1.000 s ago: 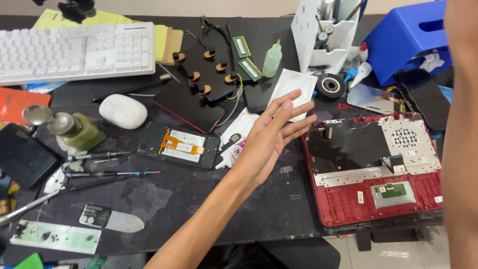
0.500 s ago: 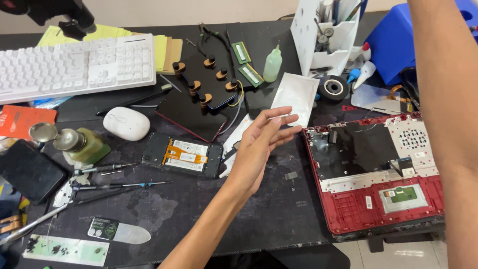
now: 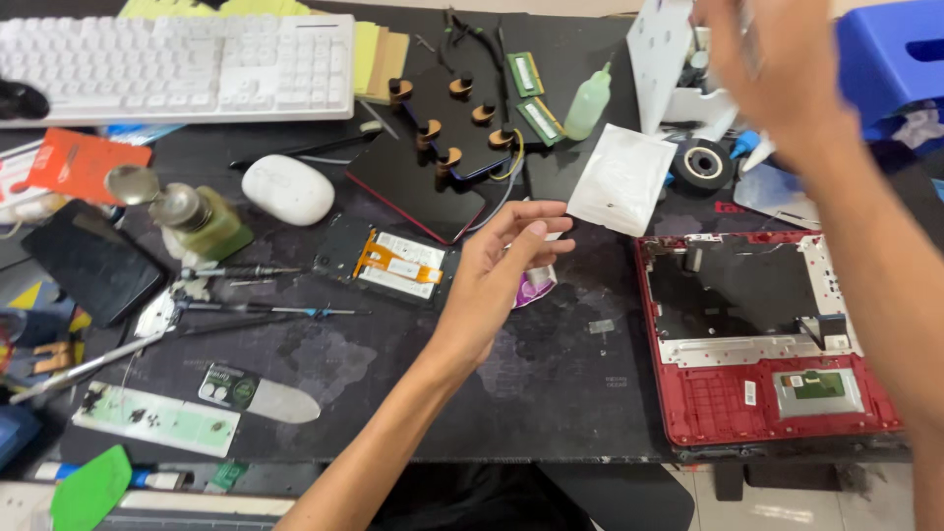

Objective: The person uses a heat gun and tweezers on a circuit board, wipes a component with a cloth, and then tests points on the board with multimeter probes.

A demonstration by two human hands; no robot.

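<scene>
Here the left hand (image 3: pixel 497 280) hovers over the middle of the black work mat (image 3: pixel 551 393), fingers spread and loosely curled, holding nothing; a small white and purple packet (image 3: pixel 536 285) lies on the mat just under its fingertips, though whether they touch it cannot be told. Just to the hand's left lies an opened phone (image 3: pixel 388 264) with an orange ribbon cable, and beyond that a row of thin screwdrivers (image 3: pixel 261 311). The right hand (image 3: pixel 777 74) is raised near the table's far right corner, blurred, in front of a white plastic holder (image 3: pixel 669 59); whether it grips anything cannot be told. Under that arm, at the table's right edge, rests a red laptop base (image 3: pixel 777 393), opened, its near rim reaching the table's near edge. A white pouch (image 3: pixel 621 179) and a roll of black tape (image 3: pixel 700 163) lie between the laptop base and the far edge. The widest bare stretch of mat is toward the near edge, between the left forearm and the laptop base. A white keyboard (image 3: pixel 177 64) fills the far left corner.
</scene>
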